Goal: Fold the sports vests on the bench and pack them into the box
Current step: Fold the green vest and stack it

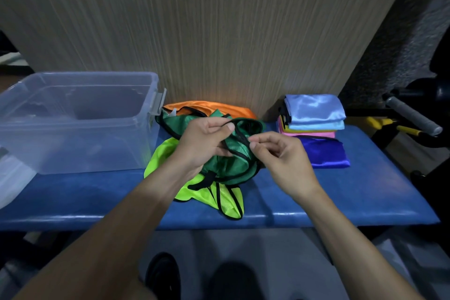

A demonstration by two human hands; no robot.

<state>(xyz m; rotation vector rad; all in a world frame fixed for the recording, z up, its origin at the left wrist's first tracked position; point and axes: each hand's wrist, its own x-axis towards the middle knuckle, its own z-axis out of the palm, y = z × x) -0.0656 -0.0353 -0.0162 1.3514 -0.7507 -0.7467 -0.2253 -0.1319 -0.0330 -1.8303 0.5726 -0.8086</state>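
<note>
Both my hands are on the dark green mesh vest (233,165), bunched on top of the neon yellow vest (219,198) on the blue bench (341,192). Left hand (204,143) pinches its black-trimmed strap, right hand (277,156) pinches the trim just beside it. Behind sits an orange vest (214,106). Clear plastic box (80,122) stands at left, folded stack of vests (314,126) at right by the wood-grain wall (207,27).
</note>
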